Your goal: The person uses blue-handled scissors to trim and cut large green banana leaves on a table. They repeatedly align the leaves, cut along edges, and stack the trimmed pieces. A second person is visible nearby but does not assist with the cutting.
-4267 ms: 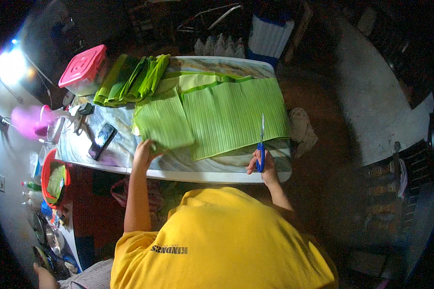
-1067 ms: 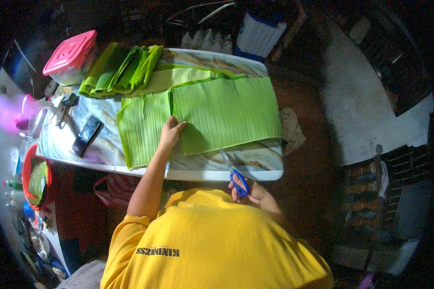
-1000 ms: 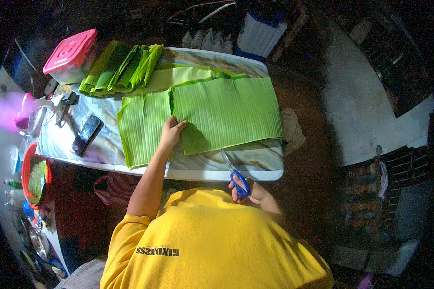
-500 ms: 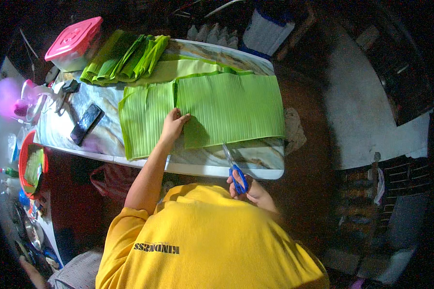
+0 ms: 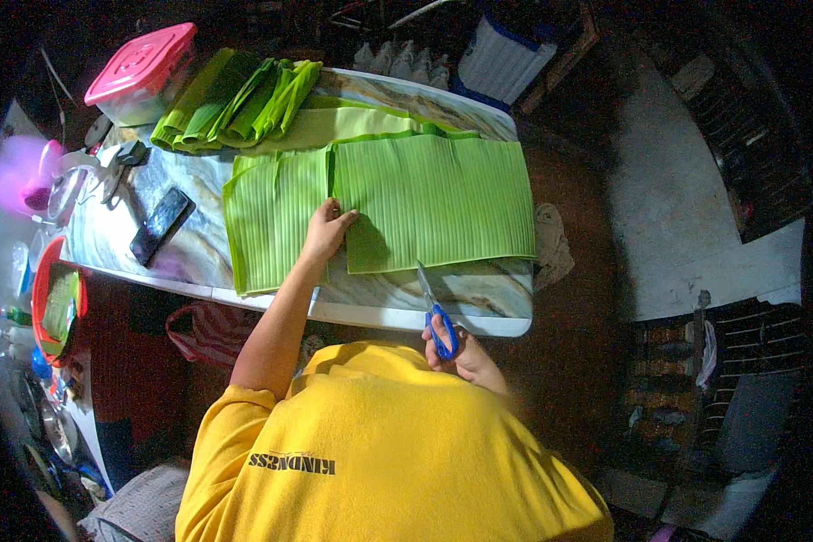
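Note:
A wide banana leaf piece (image 5: 438, 199) lies across the table, with another leaf piece (image 5: 266, 226) beside it on the left. At the gap between them, my left hand (image 5: 327, 228) is closed, thumb and fingers pinching the near-left edge of the wide piece. My right hand (image 5: 465, 355) holds a pair of scissors (image 5: 441, 327) with blue handles. Their blades point away from me, and the tips meet the wide leaf's near edge. I cannot make out whether the blades are parted.
Folded banana leaves (image 5: 244, 99) lie at the far left beside a pink-lidded plastic tub (image 5: 143, 68). A phone (image 5: 163, 226) rests on the marble-patterned table (image 5: 370, 298). An orange basin (image 5: 41, 294) stands beyond the table's left end, and a cloth (image 5: 551, 242) sits past its right end.
The scissors and my right hand have shifted slightly left and forward. My left hand keeps its pinch on the leaf in nearly the same place.

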A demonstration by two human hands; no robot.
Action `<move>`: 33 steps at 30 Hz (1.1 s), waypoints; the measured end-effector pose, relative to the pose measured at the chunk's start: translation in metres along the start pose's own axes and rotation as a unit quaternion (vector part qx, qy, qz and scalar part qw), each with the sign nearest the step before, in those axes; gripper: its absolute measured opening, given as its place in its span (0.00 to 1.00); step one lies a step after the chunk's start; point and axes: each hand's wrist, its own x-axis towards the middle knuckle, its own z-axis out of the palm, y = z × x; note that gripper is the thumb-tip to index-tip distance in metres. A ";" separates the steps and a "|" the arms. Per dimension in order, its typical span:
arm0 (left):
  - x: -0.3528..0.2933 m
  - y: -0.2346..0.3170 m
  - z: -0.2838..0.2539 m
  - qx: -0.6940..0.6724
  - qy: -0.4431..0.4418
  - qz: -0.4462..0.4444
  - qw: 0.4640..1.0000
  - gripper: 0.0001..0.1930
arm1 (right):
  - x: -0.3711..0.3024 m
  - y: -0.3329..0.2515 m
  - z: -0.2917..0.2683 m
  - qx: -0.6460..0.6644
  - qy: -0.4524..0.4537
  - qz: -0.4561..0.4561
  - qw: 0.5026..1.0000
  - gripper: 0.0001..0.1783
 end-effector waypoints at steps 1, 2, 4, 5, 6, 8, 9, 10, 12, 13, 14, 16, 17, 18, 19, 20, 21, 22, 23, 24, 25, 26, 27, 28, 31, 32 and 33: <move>-0.001 0.001 0.000 0.009 0.002 -0.008 1.000 0.26 | 0.001 0.002 -0.001 -0.001 -0.006 -0.005 1.000 0.27; 0.000 0.000 0.000 0.000 0.004 -0.003 1.000 0.26 | 0.001 0.002 0.000 -0.003 -0.001 -0.008 1.000 0.27; 0.003 -0.005 0.001 -0.016 0.008 0.008 1.000 0.25 | -0.002 0.002 0.002 -0.007 0.011 -0.014 1.000 0.27; 0.006 -0.010 0.000 -0.012 0.004 0.011 1.000 0.25 | -0.001 0.004 0.002 -0.008 0.015 -0.017 1.000 0.26; 0.010 -0.016 -0.002 -0.008 0.000 0.015 1.000 0.24 | 0.000 0.007 0.001 -0.009 0.019 -0.020 1.000 0.25; 0.017 -0.024 -0.003 0.024 -0.003 0.031 0.999 0.23 | 0.000 0.009 -0.002 -0.017 0.014 -0.022 1.000 0.24; 0.017 -0.030 -0.004 0.053 -0.002 0.042 0.998 0.22 | -0.002 0.008 -0.006 -0.023 0.004 -0.020 1.000 0.23; 0.014 -0.024 -0.003 0.084 -0.002 0.056 0.995 0.21 | -0.003 0.006 -0.010 -0.029 -0.007 -0.021 0.999 0.22; 0.004 -0.017 0.004 0.130 0.019 0.051 0.990 0.20 | -0.014 -0.004 -0.015 -0.050 -0.002 -0.042 0.998 0.22; -0.001 -0.010 0.007 0.154 0.029 0.049 0.986 0.20 | -0.021 -0.009 -0.019 -0.060 0.000 -0.053 0.997 0.22; 0.000 -0.010 0.007 0.172 0.001 0.027 0.985 0.23 | -0.026 -0.019 -0.029 -0.008 -0.037 -0.072 0.997 0.21; -0.012 -0.005 0.017 0.231 0.049 0.073 0.969 0.27 | -0.011 -0.024 -0.041 0.028 -0.007 -0.195 0.980 0.19; -0.020 -0.001 0.020 0.261 0.075 0.097 0.958 0.30 | -0.002 -0.034 -0.038 -0.024 0.052 -0.280 0.958 0.17; -0.015 -0.012 0.020 0.193 0.049 0.126 0.972 0.34 | 0.009 -0.045 -0.034 -0.067 0.095 -0.314 0.942 0.16; -0.017 -0.009 0.023 0.191 0.041 0.128 0.972 0.33 | 0.020 -0.057 -0.030 -0.108 0.142 -0.348 0.920 0.16; -0.023 -0.003 0.027 0.188 0.034 0.130 0.973 0.32 | 0.029 -0.069 -0.029 -0.149 0.189 -0.379 0.893 0.15; -0.028 0.002 0.031 0.185 0.026 0.132 0.973 0.32 | 0.049 -0.066 -0.041 -0.332 0.247 -0.436 0.799 0.17; -0.034 0.010 0.036 0.208 0.044 0.166 0.963 0.26 | 0.069 -0.062 -0.054 -0.481 0.334 -0.473 0.658 0.22; -0.027 0.002 0.029 0.246 0.032 0.203 0.947 0.27 | 0.087 -0.059 -0.055 -0.489 0.342 -0.461 0.657 0.25; -0.014 -0.017 0.020 0.285 0.023 0.235 0.929 0.27 | 0.100 -0.054 -0.055 -0.488 0.314 -0.436 0.688 0.28; -0.012 -0.015 0.017 0.324 0.004 0.267 0.908 0.28 | 0.103 -0.052 -0.053 -0.485 0.296 -0.406 0.716 0.31; -0.012 -0.015 0.017 0.266 0.029 0.258 0.928 0.19 | 0.103 -0.048 -0.054 -0.489 0.292 -0.399 0.718 0.35; -0.008 -0.013 0.011 0.260 0.026 0.253 0.932 0.19 | 0.104 -0.045 -0.054 -0.494 0.289 -0.392 0.720 0.38; -0.006 -0.005 0.005 0.253 0.020 0.245 0.936 0.20 | 0.103 -0.046 -0.054 -0.494 0.287 -0.388 0.723 0.39; 0.006 -0.002 -0.020 0.268 0.027 0.249 0.930 0.18 | 0.106 -0.044 -0.055 -0.503 0.286 -0.395 0.713 0.42; 0.003 0.011 -0.024 0.278 0.030 0.250 0.927 0.16 | 0.108 -0.041 -0.059 -0.512 0.297 -0.404 0.697 0.42; 0.002 0.022 -0.029 0.287 0.032 0.250 0.924 0.14 | 0.111 -0.037 -0.063 -0.521 0.309 -0.413 0.680 0.43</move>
